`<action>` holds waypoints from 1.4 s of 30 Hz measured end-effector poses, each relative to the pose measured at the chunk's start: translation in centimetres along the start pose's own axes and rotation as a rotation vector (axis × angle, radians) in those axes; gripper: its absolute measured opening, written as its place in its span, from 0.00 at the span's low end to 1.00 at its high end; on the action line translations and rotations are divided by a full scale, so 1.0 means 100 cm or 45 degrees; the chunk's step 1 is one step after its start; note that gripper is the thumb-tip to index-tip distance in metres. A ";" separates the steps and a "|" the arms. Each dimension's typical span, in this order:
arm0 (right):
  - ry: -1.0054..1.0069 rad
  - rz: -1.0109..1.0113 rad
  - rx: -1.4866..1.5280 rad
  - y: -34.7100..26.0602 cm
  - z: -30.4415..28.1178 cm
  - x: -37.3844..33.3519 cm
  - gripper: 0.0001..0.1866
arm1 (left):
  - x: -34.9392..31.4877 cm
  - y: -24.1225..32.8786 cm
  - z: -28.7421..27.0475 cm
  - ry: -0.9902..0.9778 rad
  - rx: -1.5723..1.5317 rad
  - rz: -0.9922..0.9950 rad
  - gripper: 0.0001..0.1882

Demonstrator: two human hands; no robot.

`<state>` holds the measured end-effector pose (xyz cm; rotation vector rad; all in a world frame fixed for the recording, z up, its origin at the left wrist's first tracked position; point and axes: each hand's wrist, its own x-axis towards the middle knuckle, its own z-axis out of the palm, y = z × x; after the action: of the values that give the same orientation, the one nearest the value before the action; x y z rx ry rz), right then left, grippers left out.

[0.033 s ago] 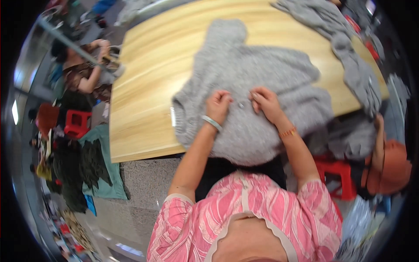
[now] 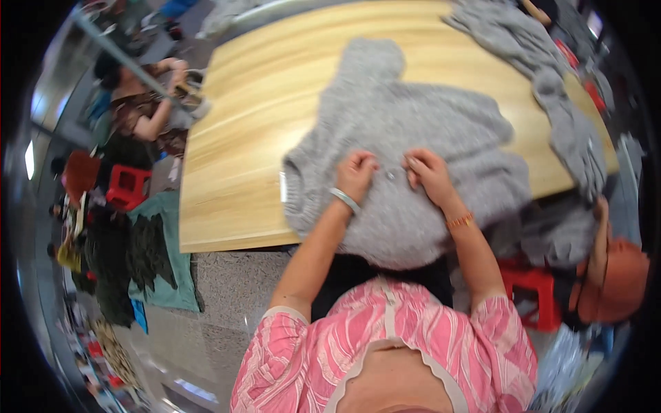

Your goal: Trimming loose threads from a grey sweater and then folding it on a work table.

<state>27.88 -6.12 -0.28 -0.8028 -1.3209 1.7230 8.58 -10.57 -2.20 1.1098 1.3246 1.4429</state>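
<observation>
A grey fuzzy knit sweater (image 2: pixel 413 117) lies spread on the wooden table, one sleeve pointing away and its ribbed neck opening (image 2: pixel 295 196) at the left. Part of it hangs over the near edge onto my lap. Over its middle, my left hand (image 2: pixel 357 175) is closed, fingertips pinched together. My right hand (image 2: pixel 428 177) is closed too, thumb against curled fingers, a short gap away. Between the hands a small shiny round button (image 2: pixel 391 175) shows on the knit. Whatever the fingertips hold is too small or hidden to make out.
More grey knits (image 2: pixel 551 82) lie along the right side of the table (image 2: pixel 234 151). A person in orange (image 2: pixel 613 279) sits at the right by a red stool (image 2: pixel 533 296). Another person (image 2: pixel 148 103) sits at the far left. Dark garments (image 2: pixel 148 251) rest on green cloth near a red stool (image 2: pixel 129 186).
The whole view has shifted slightly, so the table and sweater sit a little more to the right and lower. My hands keep nearly the same pose over the sweater.
</observation>
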 end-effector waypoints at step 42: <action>0.289 -0.155 -0.513 0.025 0.067 0.040 0.06 | 0.003 0.006 -0.053 -0.145 -0.143 0.169 0.07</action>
<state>19.75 -5.99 -1.06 -1.0836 -1.5435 1.2444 3.38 -11.57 -1.83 1.2056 1.0943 1.5073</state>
